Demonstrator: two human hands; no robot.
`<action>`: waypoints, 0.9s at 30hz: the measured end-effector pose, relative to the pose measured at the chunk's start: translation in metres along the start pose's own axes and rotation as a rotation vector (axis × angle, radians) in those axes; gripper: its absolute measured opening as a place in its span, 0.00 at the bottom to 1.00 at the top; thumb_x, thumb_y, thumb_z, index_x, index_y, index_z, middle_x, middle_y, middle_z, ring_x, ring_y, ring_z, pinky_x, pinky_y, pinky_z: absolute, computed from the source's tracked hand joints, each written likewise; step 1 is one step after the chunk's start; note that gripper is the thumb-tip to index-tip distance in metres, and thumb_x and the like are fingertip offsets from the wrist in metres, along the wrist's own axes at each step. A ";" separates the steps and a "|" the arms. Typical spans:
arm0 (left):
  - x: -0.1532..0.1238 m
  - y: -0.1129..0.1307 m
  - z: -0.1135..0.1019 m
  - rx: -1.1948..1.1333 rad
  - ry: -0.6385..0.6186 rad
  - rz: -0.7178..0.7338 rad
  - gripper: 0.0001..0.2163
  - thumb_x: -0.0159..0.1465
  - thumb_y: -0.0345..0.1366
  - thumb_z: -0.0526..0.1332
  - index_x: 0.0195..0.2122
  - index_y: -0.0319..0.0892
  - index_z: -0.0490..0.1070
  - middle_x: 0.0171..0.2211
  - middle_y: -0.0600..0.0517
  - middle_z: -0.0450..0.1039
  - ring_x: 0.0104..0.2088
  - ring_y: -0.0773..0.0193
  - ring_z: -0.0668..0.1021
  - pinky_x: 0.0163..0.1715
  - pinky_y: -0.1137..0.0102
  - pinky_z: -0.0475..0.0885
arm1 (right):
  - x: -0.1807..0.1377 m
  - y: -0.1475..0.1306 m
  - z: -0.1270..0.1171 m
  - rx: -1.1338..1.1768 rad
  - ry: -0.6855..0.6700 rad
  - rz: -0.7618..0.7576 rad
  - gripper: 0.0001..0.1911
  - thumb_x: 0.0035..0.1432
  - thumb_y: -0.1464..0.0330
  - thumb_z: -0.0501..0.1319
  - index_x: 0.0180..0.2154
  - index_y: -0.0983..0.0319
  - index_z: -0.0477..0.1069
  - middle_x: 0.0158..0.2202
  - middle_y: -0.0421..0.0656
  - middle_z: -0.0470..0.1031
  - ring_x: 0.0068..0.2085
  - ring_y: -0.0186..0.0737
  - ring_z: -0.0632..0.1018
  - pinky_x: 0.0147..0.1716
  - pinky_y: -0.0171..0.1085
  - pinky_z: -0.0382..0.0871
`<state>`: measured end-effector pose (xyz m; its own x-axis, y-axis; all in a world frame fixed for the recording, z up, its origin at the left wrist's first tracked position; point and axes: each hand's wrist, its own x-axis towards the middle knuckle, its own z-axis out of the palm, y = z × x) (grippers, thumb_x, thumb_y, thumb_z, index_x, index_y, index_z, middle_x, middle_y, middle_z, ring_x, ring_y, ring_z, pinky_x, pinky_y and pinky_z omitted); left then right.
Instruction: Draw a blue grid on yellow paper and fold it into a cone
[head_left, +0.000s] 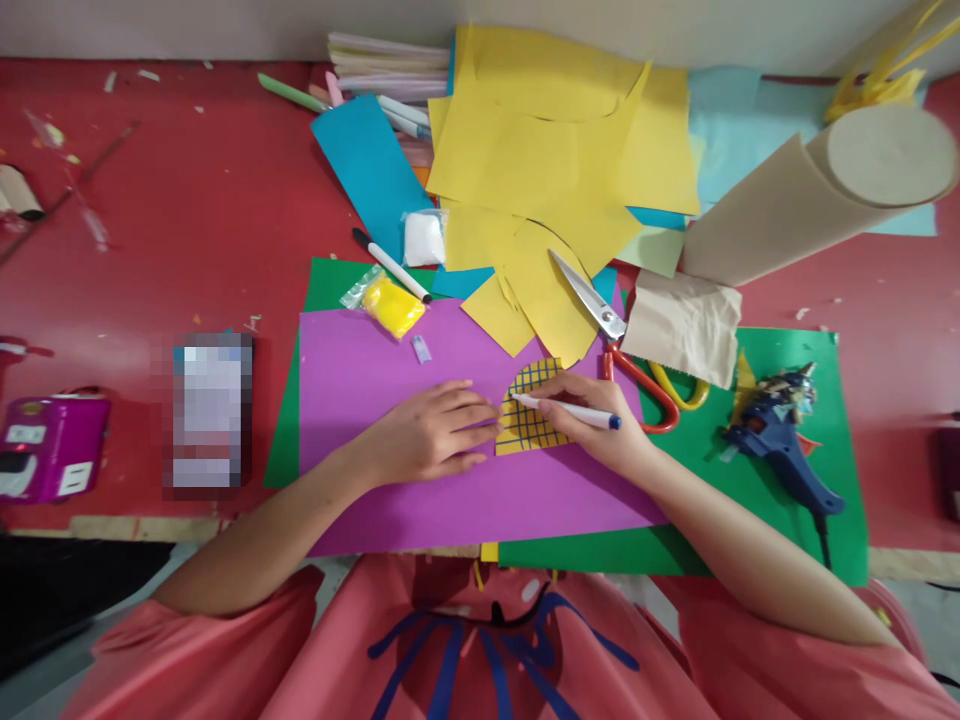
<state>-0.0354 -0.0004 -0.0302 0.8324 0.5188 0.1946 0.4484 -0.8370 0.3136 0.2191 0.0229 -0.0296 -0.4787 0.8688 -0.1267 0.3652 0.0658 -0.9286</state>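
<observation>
My right hand (pixel 604 415) is closed around a white marker (pixel 581 411) with a blue end. The marker's tip rests on a small yellow paper cutout (pixel 529 437) with a rounded top. Dark blue crossing lines form a grid over the cutout. My left hand (pixel 439 432) lies flat with fingers stretched out, its fingertips at the cutout's left edge. Both the cutout and my left hand are on a purple sheet (pixel 420 510). Part of the cutout is hidden under my right hand.
Scissors (pixel 611 325) and a blue glue gun (pixel 784 450) lie to the right, the gun on a green sheet (pixel 810 350). Yellow sheets (pixel 555 170) pile at the back. A paper roll (pixel 772 200) stands back right. A capped marker (pixel 394 266) and phone (pixel 210 415) lie left.
</observation>
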 end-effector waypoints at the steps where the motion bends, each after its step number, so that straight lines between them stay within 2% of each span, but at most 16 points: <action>1: 0.000 0.000 0.000 -0.003 0.003 0.001 0.11 0.67 0.37 0.58 0.46 0.42 0.76 0.48 0.48 0.77 0.50 0.58 0.75 0.57 0.57 0.69 | 0.000 0.000 0.000 0.001 -0.004 -0.005 0.10 0.61 0.65 0.60 0.38 0.65 0.76 0.34 0.45 0.79 0.31 0.35 0.77 0.28 0.32 0.67; 10: -0.001 -0.001 0.000 -0.031 0.005 0.005 0.11 0.66 0.35 0.59 0.48 0.43 0.75 0.49 0.47 0.76 0.51 0.57 0.75 0.58 0.55 0.68 | -0.001 -0.004 -0.002 0.045 -0.079 -0.017 0.12 0.60 0.64 0.60 0.29 0.65 0.74 0.25 0.41 0.74 0.25 0.32 0.72 0.24 0.32 0.63; 17: -0.001 -0.001 -0.001 -0.006 0.002 0.010 0.11 0.67 0.36 0.58 0.48 0.43 0.75 0.49 0.48 0.76 0.51 0.57 0.74 0.58 0.56 0.68 | -0.004 -0.004 -0.002 0.045 -0.170 0.003 0.12 0.59 0.64 0.61 0.29 0.65 0.75 0.26 0.43 0.76 0.26 0.33 0.72 0.26 0.33 0.63; 23: 0.000 -0.001 -0.001 -0.009 0.022 0.023 0.11 0.67 0.36 0.57 0.46 0.41 0.75 0.48 0.47 0.77 0.51 0.56 0.75 0.57 0.56 0.69 | -0.006 -0.004 -0.002 0.064 -0.238 -0.004 0.14 0.59 0.62 0.61 0.27 0.65 0.73 0.24 0.40 0.72 0.25 0.31 0.69 0.24 0.32 0.61; 27: 0.001 -0.002 -0.002 -0.004 0.022 0.020 0.11 0.67 0.36 0.57 0.46 0.41 0.75 0.48 0.48 0.77 0.51 0.57 0.75 0.57 0.56 0.69 | -0.005 -0.006 -0.002 0.078 -0.277 -0.026 0.13 0.59 0.64 0.60 0.25 0.64 0.70 0.22 0.38 0.70 0.24 0.30 0.67 0.23 0.31 0.59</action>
<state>-0.0362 0.0017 -0.0289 0.8337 0.5060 0.2211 0.4307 -0.8465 0.3131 0.2214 0.0194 -0.0228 -0.6908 0.6995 -0.1833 0.2928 0.0388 -0.9554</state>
